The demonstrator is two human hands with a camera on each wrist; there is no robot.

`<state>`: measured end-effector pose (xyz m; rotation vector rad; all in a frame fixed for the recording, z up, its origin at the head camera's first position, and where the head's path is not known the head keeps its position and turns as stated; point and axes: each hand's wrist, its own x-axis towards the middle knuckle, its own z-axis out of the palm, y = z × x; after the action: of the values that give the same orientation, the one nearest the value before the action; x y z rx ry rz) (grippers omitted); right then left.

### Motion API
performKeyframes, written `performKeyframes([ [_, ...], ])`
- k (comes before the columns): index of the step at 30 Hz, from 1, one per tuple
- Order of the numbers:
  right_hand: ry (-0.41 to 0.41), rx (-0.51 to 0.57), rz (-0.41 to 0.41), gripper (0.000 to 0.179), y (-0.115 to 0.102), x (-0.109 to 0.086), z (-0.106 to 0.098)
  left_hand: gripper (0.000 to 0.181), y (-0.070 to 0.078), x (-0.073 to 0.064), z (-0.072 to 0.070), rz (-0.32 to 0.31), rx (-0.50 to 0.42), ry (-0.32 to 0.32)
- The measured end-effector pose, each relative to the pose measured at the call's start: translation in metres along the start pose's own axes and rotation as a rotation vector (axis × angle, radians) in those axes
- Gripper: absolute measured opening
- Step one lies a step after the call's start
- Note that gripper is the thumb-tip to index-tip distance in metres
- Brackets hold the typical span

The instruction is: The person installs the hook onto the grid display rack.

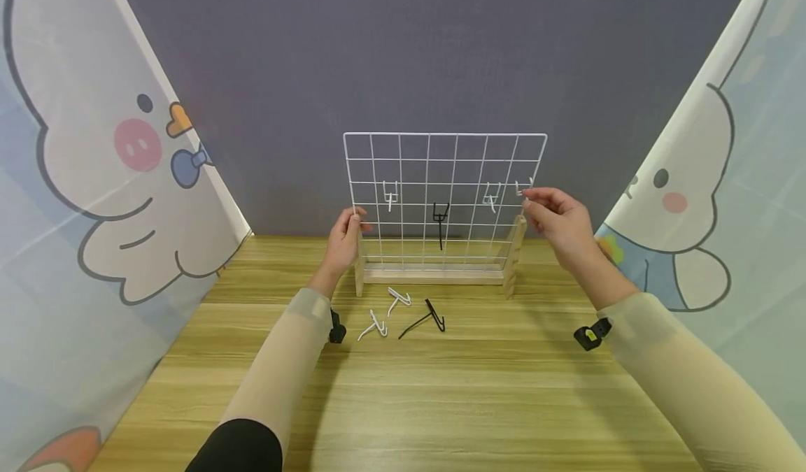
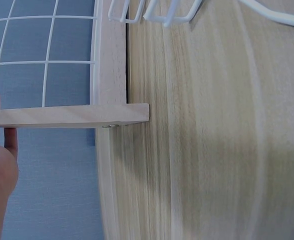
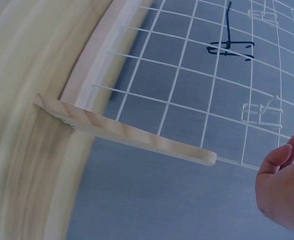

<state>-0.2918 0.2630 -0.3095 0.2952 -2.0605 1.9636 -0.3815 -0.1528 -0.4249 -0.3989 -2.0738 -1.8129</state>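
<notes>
A white wire grid panel [image 1: 441, 159] stands upright in a wooden base [image 1: 434, 276]. My left hand [image 1: 342, 242] grips the panel's left edge at the top of the wooden side post [image 2: 62, 117]. At the right edge, my right hand [image 1: 562, 226] pinches a white wire hook [image 1: 519, 188] against the grid; in the right wrist view that hook is hidden. Two more white hooks [image 1: 390, 196] [image 3: 259, 114] hang on the grid, with a black hook [image 1: 441, 215] lower between them.
Two white hooks [image 1: 399, 299] [image 1: 374, 325] and a black hook [image 1: 432, 315] lie on the wooden table [image 1: 453, 395] in front of the base. A grey wall [image 1: 434, 52] rises behind the panel. Cartoon-printed cloths [image 1: 82, 143] [image 1: 755, 206] hang at both sides.
</notes>
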Motion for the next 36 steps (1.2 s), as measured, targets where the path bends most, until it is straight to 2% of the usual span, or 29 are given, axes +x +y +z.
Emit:
performKeyframes([
  [4, 0.044, 0.041, -0.048, 0.018, -0.003, 0.011, 0.002, 0.037, 0.0, 0.0, 0.001, 0.011, -0.024, -0.002],
  [9, 0.071, 0.029, -0.073, 0.02, -0.006, 0.022, 0.003, 0.035, 0.001, 0.001, 0.0, 0.018, -0.022, -0.004],
  [16, 0.089, -0.014, -0.057, 0.029, -0.012, 0.034, 0.007, 0.036, 0.0, 0.001, 0.0, 0.022, -0.007, 0.006],
  [23, 0.073, 0.064, -0.029, 0.027, -0.01, 0.042, 0.006, 0.036, -0.001, 0.001, 0.0, 0.02, -0.005, 0.008],
  [36, 0.076, 0.026, 0.011, 0.024, -0.005, 0.046, 0.005, 0.036, -0.002, 0.0, 0.001, 0.015, -0.002, 0.009],
])
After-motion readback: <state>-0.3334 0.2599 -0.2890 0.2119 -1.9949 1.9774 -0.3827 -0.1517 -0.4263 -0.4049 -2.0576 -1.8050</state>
